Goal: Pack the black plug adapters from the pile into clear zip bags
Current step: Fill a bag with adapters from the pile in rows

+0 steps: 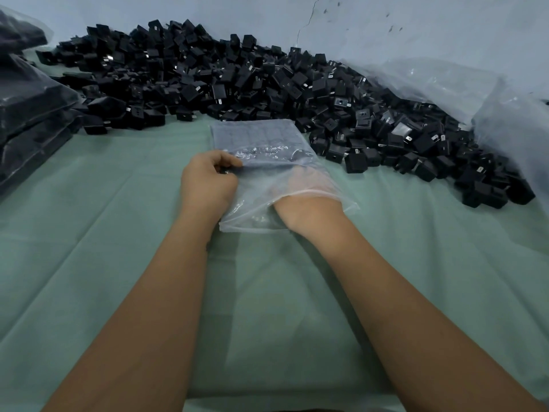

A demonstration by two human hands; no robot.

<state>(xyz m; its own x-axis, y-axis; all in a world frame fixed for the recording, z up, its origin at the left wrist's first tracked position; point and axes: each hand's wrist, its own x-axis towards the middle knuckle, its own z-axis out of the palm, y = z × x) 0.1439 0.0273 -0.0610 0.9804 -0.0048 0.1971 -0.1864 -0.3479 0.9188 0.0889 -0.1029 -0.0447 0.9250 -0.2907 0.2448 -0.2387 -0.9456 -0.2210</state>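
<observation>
Left hand (208, 181): we pinch the upper film of a clear zip bag (285, 188) along its left side, fingers curled onto the plastic. Right hand (306, 185): we have it inserted through the bag's mouth up to the wrist; it shows only as a blur through the film, so we cannot tell whether its fingers are curled or flat, or whether they hold anything. The bag lies on the green cloth (118, 233), with its mouth toward us. Its far end overlaps a flat stack of clear bags (255, 133) lying on the cloth just beyond.

The pile of black plug adapters (237, 75) runs along the pale wall (416, 25), from the far left down to the right, close behind and to the right of the bag. A large clear plastic sheet (445, 84) lies crumpled at the right end of the pile. Filled bags of dark items (26, 114) are stacked at the left edge.
</observation>
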